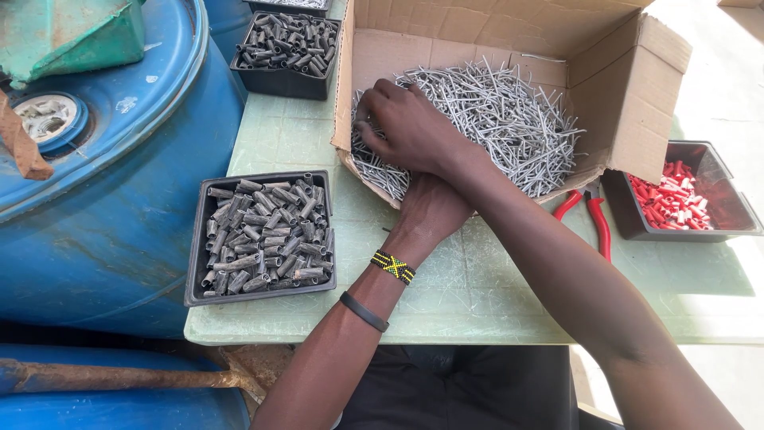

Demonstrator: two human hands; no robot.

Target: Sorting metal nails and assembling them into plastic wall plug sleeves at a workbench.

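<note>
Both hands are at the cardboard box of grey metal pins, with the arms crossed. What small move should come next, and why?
Probably the right hand should close its fingers on a few of the thin grey metal pins and lift them. It lies spread on the heap inside the open brown cardboard box, with nothing visibly gripped, while the left hand rests at the box's low front edge, seemingly steadying it.

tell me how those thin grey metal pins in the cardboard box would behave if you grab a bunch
The grey pins look like stiff thin wire, so each probably stays rigid. They lie crisscrossed in a heap, so a bunch would likely snag and come up tangled. The right hand rests on the pile; loose ones may slip through fingers.
</note>
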